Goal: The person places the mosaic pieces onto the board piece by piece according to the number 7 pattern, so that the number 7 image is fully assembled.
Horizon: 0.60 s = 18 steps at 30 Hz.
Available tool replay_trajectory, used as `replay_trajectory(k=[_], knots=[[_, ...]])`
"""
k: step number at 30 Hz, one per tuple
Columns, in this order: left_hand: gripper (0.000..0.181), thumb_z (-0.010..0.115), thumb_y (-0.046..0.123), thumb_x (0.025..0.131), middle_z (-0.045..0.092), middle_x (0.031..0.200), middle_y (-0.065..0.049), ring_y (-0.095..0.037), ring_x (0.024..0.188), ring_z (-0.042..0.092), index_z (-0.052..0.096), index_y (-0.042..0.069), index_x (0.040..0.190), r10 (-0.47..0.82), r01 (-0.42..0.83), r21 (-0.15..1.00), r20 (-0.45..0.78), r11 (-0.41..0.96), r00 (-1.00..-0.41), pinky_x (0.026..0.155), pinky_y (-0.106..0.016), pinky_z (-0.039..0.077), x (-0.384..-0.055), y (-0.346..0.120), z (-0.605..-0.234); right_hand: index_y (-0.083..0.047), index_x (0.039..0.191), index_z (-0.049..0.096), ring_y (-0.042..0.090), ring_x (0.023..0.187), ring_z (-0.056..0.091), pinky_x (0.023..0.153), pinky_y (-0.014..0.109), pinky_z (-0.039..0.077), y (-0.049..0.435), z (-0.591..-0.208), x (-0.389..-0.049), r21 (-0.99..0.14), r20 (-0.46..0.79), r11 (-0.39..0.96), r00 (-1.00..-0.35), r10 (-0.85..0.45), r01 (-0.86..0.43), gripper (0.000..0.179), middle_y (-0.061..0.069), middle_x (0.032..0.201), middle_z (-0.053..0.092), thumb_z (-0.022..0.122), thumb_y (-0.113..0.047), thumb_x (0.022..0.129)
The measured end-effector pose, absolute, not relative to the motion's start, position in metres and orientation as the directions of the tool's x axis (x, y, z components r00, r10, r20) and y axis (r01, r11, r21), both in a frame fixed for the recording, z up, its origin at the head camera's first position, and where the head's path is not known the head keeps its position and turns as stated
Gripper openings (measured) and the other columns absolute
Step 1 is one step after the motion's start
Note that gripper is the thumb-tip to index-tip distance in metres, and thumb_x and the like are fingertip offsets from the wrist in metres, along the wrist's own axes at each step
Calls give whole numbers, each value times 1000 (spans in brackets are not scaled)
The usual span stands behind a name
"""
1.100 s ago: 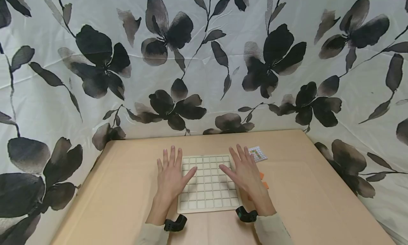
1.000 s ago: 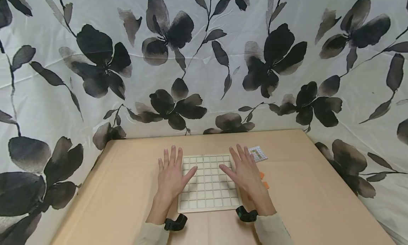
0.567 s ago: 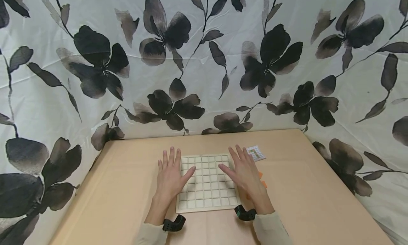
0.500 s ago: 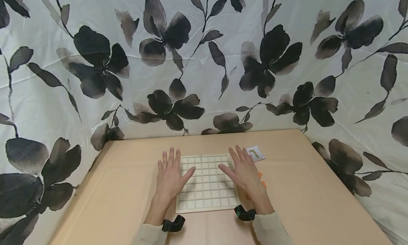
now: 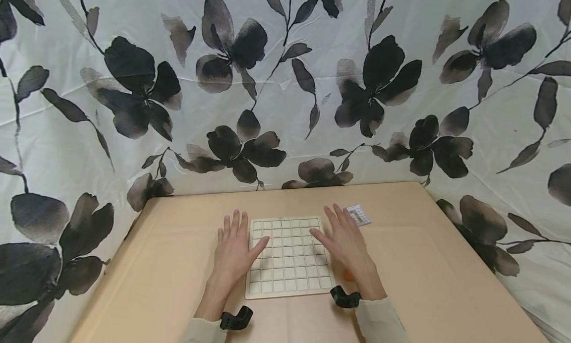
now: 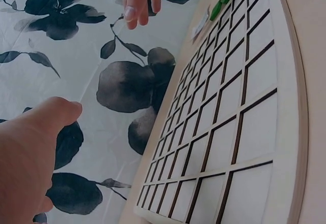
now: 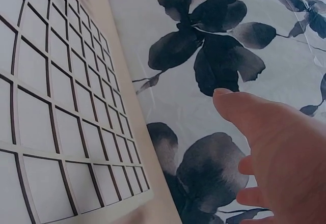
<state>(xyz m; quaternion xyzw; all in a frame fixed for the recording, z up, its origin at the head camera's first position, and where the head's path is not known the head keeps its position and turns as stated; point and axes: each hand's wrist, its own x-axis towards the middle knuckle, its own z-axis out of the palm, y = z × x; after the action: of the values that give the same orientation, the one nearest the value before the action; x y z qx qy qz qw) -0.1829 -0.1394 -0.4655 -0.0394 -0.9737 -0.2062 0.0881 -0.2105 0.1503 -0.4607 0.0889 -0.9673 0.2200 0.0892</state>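
Observation:
A pale board with a grid of square cells lies on the table between my two hands. My left hand is over the board's left edge, fingers straight and thumb spread toward the grid. On the other side, my right hand is over the right edge, its fingers also extended and its thumb above the cells. Neither hand holds anything. Both wrist views show the hands raised above the board. An orange piece peeks out beside the right wrist, mostly hidden. Small green pieces appear beyond the board in the left wrist view.
A small card with a coloured grid pattern lies past my right fingertips. The light wooden table extends to both sides. A white cloth with dark flowers hangs behind its far edge.
My left hand has shifted slightly left and toward me. My right hand has moved a little to the right, now covering most of the orange pieces. The board stays in place.

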Motion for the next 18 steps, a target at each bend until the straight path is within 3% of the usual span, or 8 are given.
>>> replay_trajectory(k=[18], knots=[[97, 58, 61, 93, 24, 163, -26, -46, 152, 19, 28, -7, 154, 38, 135, 453, 218, 881, -975, 122, -65, 24, -167, -140, -481, -11, 156, 35, 44, 148, 32, 115, 66, 36, 162, -463, -216, -489, 158, 856, -982, -100, -166, 85, 19, 163, 31, 55, -65, 93]])
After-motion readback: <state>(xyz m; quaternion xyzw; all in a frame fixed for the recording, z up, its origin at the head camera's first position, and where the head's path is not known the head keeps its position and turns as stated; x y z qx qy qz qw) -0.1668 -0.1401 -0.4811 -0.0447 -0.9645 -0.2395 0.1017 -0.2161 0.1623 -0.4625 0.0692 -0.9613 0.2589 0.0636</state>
